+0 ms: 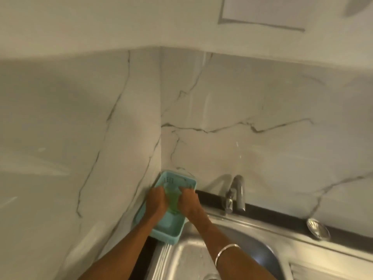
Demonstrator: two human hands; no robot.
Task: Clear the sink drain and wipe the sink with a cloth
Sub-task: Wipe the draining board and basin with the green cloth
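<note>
Both hands, left hand [157, 201] and right hand [188, 200], close on a green cloth [174, 201] between them, over the teal basket [169, 225]. I judge wringing is best done firmly above the basket so drips stay contained. The sink [262, 235] lies at four o'clock from the hands; the cloth sits between the palms.

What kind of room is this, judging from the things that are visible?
Most likely a home kitchen: a stainless steel sink with a metal tap is set in a corner of marble-patterned wall tiles, and a turquoise plastic basket stands beside the basin.
</note>
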